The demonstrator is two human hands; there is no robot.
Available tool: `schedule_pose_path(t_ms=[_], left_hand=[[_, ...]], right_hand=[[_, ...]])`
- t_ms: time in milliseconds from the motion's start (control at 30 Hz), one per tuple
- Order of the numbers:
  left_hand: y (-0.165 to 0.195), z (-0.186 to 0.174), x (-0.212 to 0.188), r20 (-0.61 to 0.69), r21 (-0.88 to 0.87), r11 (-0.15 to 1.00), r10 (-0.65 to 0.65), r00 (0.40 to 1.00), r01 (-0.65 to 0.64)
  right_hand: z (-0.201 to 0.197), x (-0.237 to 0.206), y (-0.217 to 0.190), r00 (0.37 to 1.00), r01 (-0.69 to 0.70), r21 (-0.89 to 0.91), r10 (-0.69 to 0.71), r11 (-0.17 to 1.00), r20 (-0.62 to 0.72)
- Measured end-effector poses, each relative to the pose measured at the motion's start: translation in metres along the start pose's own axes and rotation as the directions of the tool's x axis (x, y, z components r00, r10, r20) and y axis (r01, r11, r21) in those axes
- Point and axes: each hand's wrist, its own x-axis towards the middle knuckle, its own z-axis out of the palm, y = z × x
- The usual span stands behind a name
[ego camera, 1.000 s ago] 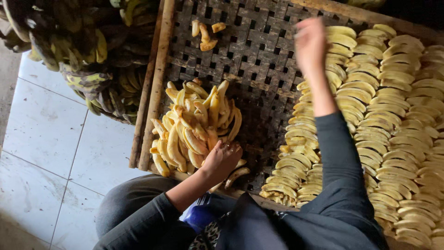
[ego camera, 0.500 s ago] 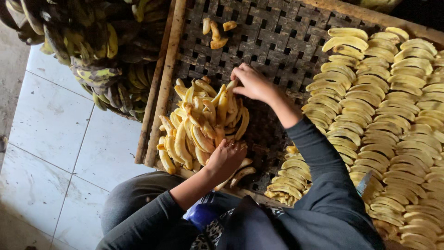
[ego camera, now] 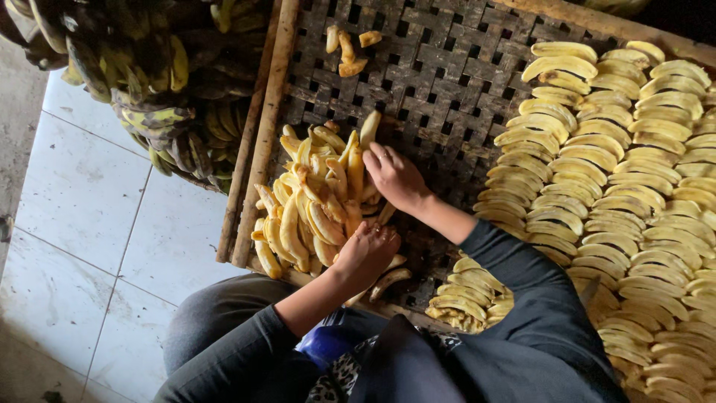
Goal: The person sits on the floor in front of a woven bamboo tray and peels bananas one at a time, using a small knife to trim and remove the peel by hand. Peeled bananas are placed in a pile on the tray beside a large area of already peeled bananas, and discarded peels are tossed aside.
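A heap of peeled yellow bananas [ego camera: 313, 201] lies on a dark woven bamboo tray [ego camera: 447, 67]. My left hand [ego camera: 365, 254] rests on the near edge of the heap, its fingers curled down over the bananas there. My right hand [ego camera: 394, 177] is at the heap's right side, with its fingers closing on a peeled banana [ego camera: 356, 168] near the top. To the right, peeled bananas lie in tight rows [ego camera: 619, 172] covering that part of the tray. Both arms wear dark sleeves.
Bunches of unpeeled green-yellow bananas [ego camera: 149, 82] are stacked at the upper left beyond the tray's wooden frame [ego camera: 257, 134]. A few banana pieces [ego camera: 347, 48] lie apart at the tray's far side. White floor tiles [ego camera: 82, 224] are on the left.
My right hand has drawn back from the rows at the far right to the heap and now touches the bananas there. My left hand has stayed on the heap's near edge.
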Motion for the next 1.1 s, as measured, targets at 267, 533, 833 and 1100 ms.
schedule_pose_path(t_ms=[267, 533, 833, 1100], left_hand=[[-0.001, -0.008, -0.004, -0.06, 0.009, 1.0, -0.01, 0.998, 0.01], [-0.001, -0.011, -0.005, -0.04, 0.052, 0.999, -0.004, 0.999, 0.006], [-0.001, -0.005, -0.006, 0.026, 0.017, 1.0, -0.009, 1.0, 0.009], [0.0, 0.002, -0.007, -0.115, 0.035, 0.999, 0.01, 0.993, -0.006]], right_hand=[[0.002, 0.017, 0.079, 0.967, -0.216, 0.338, 0.249, 0.916, -0.056], [-0.032, 0.001, 0.133, 0.884, -0.42, 0.578, 0.46, 0.7, 0.085], [-0.062, 0.021, 0.205, 0.665, -0.598, 0.581, 0.746, 0.552, -0.025], [-0.15, -0.03, 0.321, 0.716, -0.39, 0.654, 0.66, 0.648, -0.228]])
